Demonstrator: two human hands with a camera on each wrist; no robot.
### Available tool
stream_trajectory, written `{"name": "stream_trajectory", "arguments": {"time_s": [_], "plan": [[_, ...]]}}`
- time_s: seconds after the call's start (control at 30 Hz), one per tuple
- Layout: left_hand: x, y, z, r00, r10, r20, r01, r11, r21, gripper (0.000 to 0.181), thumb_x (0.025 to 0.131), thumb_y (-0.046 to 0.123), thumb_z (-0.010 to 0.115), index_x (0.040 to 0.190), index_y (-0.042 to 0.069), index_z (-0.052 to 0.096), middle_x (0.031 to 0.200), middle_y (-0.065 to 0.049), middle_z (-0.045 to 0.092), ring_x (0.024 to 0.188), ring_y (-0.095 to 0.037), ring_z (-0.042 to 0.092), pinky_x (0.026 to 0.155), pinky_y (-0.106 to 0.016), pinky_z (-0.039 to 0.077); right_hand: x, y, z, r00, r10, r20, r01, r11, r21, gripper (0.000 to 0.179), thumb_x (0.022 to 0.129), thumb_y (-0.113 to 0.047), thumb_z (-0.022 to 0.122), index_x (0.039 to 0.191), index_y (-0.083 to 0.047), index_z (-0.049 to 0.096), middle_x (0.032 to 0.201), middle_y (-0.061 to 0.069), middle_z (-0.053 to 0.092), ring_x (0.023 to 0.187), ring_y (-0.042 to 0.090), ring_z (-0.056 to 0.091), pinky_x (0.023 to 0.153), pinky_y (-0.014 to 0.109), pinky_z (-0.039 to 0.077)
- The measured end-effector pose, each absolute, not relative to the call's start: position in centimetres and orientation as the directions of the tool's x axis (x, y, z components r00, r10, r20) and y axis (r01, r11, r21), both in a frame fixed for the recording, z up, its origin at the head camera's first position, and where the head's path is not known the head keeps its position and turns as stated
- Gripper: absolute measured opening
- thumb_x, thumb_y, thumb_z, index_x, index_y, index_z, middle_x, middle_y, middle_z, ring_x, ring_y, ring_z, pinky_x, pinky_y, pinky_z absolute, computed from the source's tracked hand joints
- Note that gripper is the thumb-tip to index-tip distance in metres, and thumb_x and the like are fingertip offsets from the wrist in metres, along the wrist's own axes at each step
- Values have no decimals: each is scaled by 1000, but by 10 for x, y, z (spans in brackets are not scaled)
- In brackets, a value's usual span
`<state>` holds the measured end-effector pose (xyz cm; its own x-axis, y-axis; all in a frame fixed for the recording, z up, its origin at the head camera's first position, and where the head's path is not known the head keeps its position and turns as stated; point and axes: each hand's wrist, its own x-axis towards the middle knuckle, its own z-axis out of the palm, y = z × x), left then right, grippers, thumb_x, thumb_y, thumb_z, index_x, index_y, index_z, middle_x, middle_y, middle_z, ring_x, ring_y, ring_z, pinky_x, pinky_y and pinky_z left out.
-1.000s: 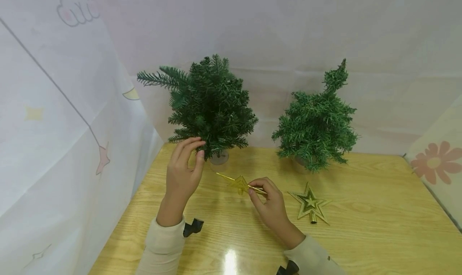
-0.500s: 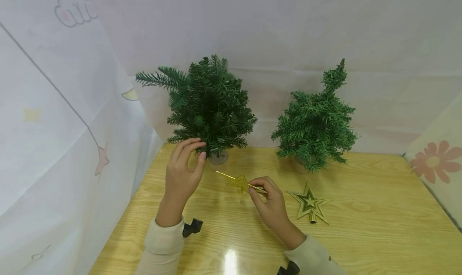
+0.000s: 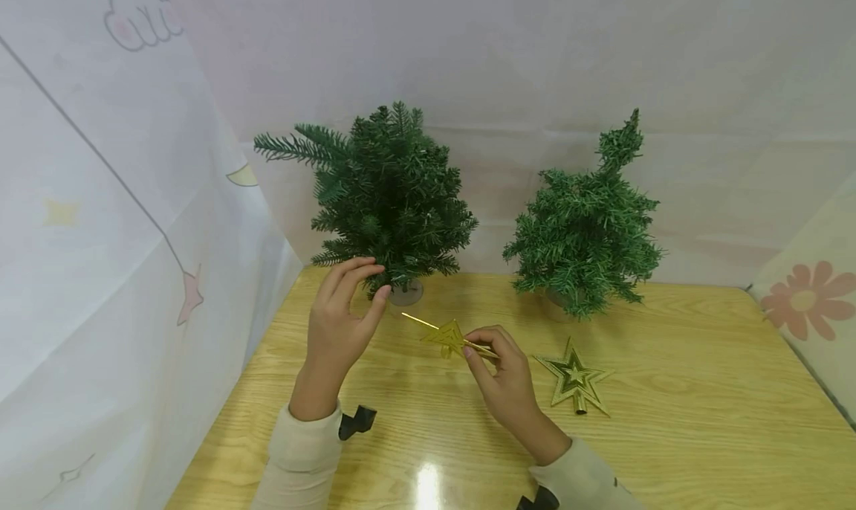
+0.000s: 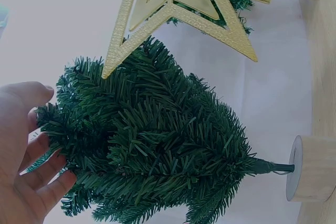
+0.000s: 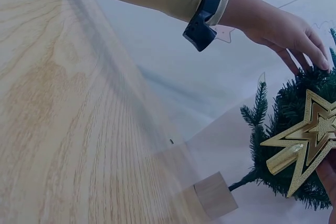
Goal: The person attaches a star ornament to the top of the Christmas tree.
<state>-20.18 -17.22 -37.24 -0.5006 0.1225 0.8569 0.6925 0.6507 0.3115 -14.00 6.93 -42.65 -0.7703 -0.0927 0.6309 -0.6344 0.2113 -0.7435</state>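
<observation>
Pinching 1 gold star is the right hand; left hand relaxed beside 1 tree near the tabletop's far edge.

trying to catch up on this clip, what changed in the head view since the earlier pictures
Very little: the thumb of the left hand moved slightly right, and the right hand edged slightly right with its gold star. Nothing was taken hold of or let go. The other star, darker tree and lighter tree stayed put.
</observation>
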Motion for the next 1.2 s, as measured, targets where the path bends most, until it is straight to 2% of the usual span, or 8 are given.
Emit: {"name": "stream_trajectory", "arguments": {"time_s": [0.47, 0.67, 0.9, 1.2], "plan": [[-201, -171, -371, -506, 123, 854, 686, 657, 312, 26, 91, 11, 70, 116, 6, 68, 125, -9, 60, 114, -27, 57, 98, -39, 46, -137, 71, -417, -747, -76, 660, -661, 183, -728, 19, 89, 13, 62, 105, 3, 62, 98, 12, 60, 89, 27, 63, 81, 31, 57], [-201, -172, -372, -501, 121, 857, 685, 660, 307, 25, 92, 11, 68, 116, 6, 68, 124, -10, 61, 113, -27, 58, 96, -38, 47, -135, 73, -413, -746, -69, 662, -662, 175, -729, 18, 89, 12, 62, 105, 3, 62, 98, 12, 60, 89, 23, 62, 82, 28, 56], [-202, -171, -372, -502, 121, 856, 684, 662, 308, 24, 93, 11, 68, 116, 7, 68, 124, -9, 61, 113, -27, 58, 96, -38, 47, -134, 74, -409, -729, -60, 682, -682, 154, -715, 21, 87, 17, 61, 105, 5, 62, 98, 15, 59, 88, 27, 61, 82, 25, 56], [-201, -171, -372, -500, 122, 857, 682, 665, 303, 23, 93, 11, 67, 115, 4, 68, 124, -10, 60, 113, -27, 58, 95, -38, 48, -133, 75, -405, -717, -58, 695, -696, 127, -707, 22, 87, 19, 59, 105, 7, 60, 99, 18, 58, 90, 23, 61, 82, 25, 55]]}}
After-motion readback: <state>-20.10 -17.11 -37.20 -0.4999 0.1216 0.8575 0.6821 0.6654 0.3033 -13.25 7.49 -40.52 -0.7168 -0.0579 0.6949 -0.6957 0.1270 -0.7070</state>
